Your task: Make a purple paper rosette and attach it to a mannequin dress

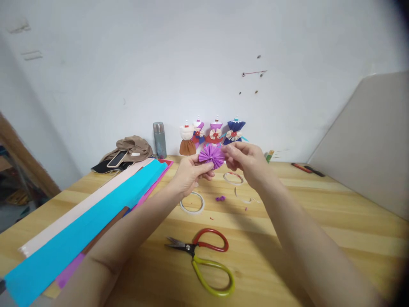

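Note:
A purple pleated paper rosette (211, 156), fanned into a nearly full circle, is held up above the table. My left hand (191, 174) grips its lower left part, thumb on the front and fingers behind. At its right edge my right hand (244, 158) is closed, thumb and forefinger pinched together against the paper; exactly what lies between those fingertips is partly hidden. Below the hands lie a roll of white tape (203, 204), a second tape ring (224, 178) and a purple paper scrap (220, 198). Scissors (189, 247) with one red and one yellow-green handle rest nearer me, blades slightly apart.
Long folded crepe paper (96, 213) in blue, pink and purple covers the table's left side. Against the wall stand several small paper dresses (234, 133) and a grey flask (159, 143). A phone (117, 158) lies on a brown cloth; a red-handled tool (301, 168) lies far right.

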The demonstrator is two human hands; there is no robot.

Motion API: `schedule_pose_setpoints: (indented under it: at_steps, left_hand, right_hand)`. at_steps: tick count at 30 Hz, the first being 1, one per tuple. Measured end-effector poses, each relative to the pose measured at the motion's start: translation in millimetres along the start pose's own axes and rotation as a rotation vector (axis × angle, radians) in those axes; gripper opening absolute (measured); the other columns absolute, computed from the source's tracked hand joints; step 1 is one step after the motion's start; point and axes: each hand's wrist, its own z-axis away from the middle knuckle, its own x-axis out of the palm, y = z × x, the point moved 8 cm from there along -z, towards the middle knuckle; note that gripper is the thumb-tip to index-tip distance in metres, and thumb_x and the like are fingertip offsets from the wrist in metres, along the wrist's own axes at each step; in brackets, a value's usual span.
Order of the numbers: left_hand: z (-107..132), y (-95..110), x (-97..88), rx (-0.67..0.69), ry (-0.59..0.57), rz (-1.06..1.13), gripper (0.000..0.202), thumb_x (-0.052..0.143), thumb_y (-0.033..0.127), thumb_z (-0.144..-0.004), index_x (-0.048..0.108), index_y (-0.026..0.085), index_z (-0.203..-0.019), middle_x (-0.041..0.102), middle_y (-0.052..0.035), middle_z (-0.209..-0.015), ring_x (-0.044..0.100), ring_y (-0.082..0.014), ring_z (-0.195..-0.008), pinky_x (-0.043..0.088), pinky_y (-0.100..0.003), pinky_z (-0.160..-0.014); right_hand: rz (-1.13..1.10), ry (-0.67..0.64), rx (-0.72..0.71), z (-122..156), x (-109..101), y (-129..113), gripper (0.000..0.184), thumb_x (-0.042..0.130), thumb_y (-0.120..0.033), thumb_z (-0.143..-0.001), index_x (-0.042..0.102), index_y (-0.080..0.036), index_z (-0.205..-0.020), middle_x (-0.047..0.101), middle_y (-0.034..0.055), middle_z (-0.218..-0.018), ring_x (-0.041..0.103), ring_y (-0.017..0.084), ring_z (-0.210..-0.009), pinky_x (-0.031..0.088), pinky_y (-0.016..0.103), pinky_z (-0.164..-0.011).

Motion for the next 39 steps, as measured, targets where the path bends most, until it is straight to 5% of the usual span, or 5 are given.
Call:
schedule_pose_setpoints:
  at_steps: [5, 19, 24, 34, 39]
  left_hand:
    - [2, 4, 2.2, 0.034, -0.013, -0.024, 0.036, 0.087, 0.031, -0.058, 0.069, 0.01, -0.08, 0.064, -0.0011, -0.062, 0.06, -0.0093, -0.055, 0.048, -0.022, -0.054]
    - [-2, 16, -11.6, -0.064, -0.115, -0.332, 0.056, 0.083, 0.061, -0.06, 0.068, 0.008, -0.068, 0.066, -0.0075, -0.061, 0.064, -0.0139, -0.054, 0.053, -0.025, -0.052]
    - [-1, 18, -4.8, -0.033, -0.182, -0.224, 0.053, 0.089, 0.048, -0.057, 0.074, 0.011, -0.092, 0.071, -0.0071, -0.081, 0.066, -0.0145, -0.073, 0.054, -0.025, -0.063]
    - [-4, 16, -8.8, -0.027, -0.092, -0.064, 0.043, 0.091, 0.034, -0.053, 0.073, 0.01, -0.083, 0.069, -0.0042, -0.074, 0.061, -0.0108, -0.066, 0.05, -0.024, -0.063]
    - [-4, 20, -10.8, 0.0, -0.077, -0.073, 0.041, 0.09, 0.034, -0.054, 0.072, 0.009, -0.08, 0.067, -0.0035, -0.069, 0.06, -0.0101, -0.065, 0.049, -0.023, -0.063]
  right_hand:
    - [0.078, -0.147, 0.022, 5, 13, -4, 0.039, 0.081, -0.048, -0.062, 0.057, -0.018, -0.057, 0.052, -0.0029, -0.046, 0.044, 0.008, -0.043, 0.032, 0.024, -0.043]
    - [0.027, -0.02, -0.059, 6, 10, -13, 0.038, 0.079, -0.045, -0.066, 0.055, -0.019, -0.052, 0.049, -0.0042, -0.044, 0.042, 0.008, -0.042, 0.032, 0.024, -0.044]
    - [0.005, -0.03, -0.067, 10, 18, -12, 0.038, 0.076, -0.049, -0.068, 0.055, -0.02, -0.057, 0.051, -0.0038, -0.047, 0.044, 0.009, -0.044, 0.034, 0.025, -0.043]
    - [-0.044, -0.083, -0.067, 8, 22, -5, 0.045, 0.073, -0.057, -0.073, 0.058, -0.019, -0.057, 0.052, -0.0018, -0.047, 0.044, 0.009, -0.044, 0.031, 0.025, -0.043]
    - [0.042, -0.127, -0.067, 10, 27, -7, 0.033, 0.08, -0.044, -0.066, 0.059, -0.019, -0.06, 0.053, -0.003, -0.049, 0.044, 0.009, -0.045, 0.034, 0.025, -0.044]
